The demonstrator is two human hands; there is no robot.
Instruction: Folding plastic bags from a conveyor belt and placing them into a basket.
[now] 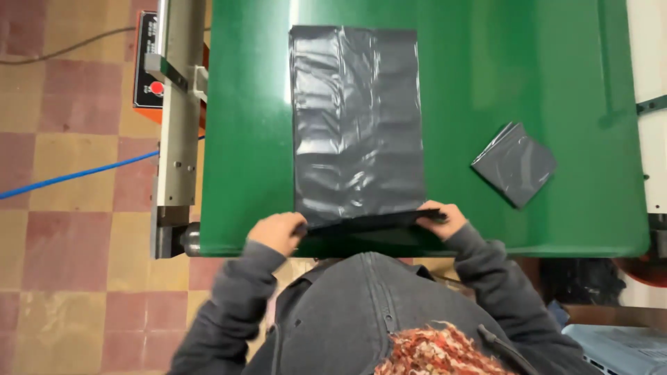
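Grey plastic bag (356, 125): flat on the green surface (486, 69), near edge lifted. Your left hand (278, 231) and right hand (443, 219) each pinch a corner, keeping it taut. Folded bag (515, 164): aside.

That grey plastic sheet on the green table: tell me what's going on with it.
A person in a grey jacket stands at the green table with a grey plastic bag laid flat on it. The left hand and the right hand each pinch a near corner of the bag and lift that near edge off the surface. A smaller folded grey bag lies apart to the right. A metal machine stands along the table's left side.
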